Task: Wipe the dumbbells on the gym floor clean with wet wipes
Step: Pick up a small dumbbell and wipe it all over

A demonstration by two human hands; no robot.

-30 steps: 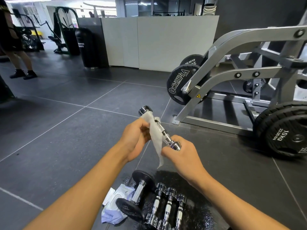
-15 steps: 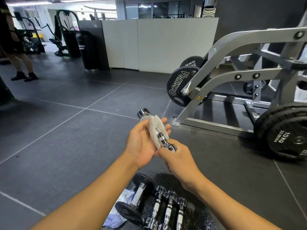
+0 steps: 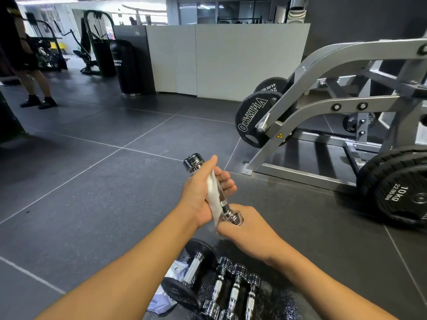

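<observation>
Gym floor (image 3: 92,192), dumbbell (image 3: 194,162) held by right hand (image 3: 251,237), left hand (image 3: 196,200) holding wipe (image 3: 213,198)

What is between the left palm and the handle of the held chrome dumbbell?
A white wet wipe lies there: the left hand holds it against the handle of the chrome dumbbell. The head view shows this.

The chrome dumbbell (image 3: 224,203) is held clear of the floor, tilted, far head raised and near head low. A white wet wipe (image 3: 213,197) lies along its handle, pressed there by the left hand (image 3: 201,195); the right hand (image 3: 249,232) grips the near head. Directly below, a black-headed dumbbell (image 3: 193,271) and three chrome dumbbells (image 3: 235,288) lie side by side on the floor, on a wet-looking patch.
</observation>
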